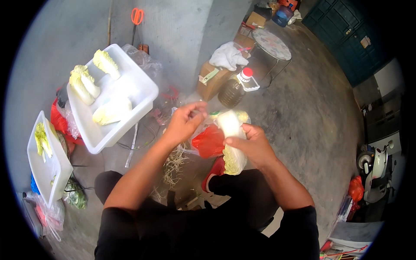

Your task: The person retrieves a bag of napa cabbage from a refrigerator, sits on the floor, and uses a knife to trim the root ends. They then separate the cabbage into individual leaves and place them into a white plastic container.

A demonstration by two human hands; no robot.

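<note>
My right hand [256,146] is closed around a napa cabbage [234,158], with the thumb across it. The white stem end points up and away, and the yellow leafy end hangs down. To the left of the cabbage and apart from it, my left hand [189,121] is raised with loosely bent fingers and nothing visible in it. A large white tub [145,104] at the left holds several napa cabbages [85,84]. Red plastic bags [209,141] and more pale green produce [242,116] lie on the floor beyond the held cabbage, partly hidden by it.
A smaller white tub [60,173] with loose leaves [42,141] stands far left. Scraps of thin pale roots [175,167] litter the floor. Ahead are an oil jug [232,93], a cardboard box [213,82] and a round stool [271,44]. Orange-handled scissors [137,17] hang on the wall.
</note>
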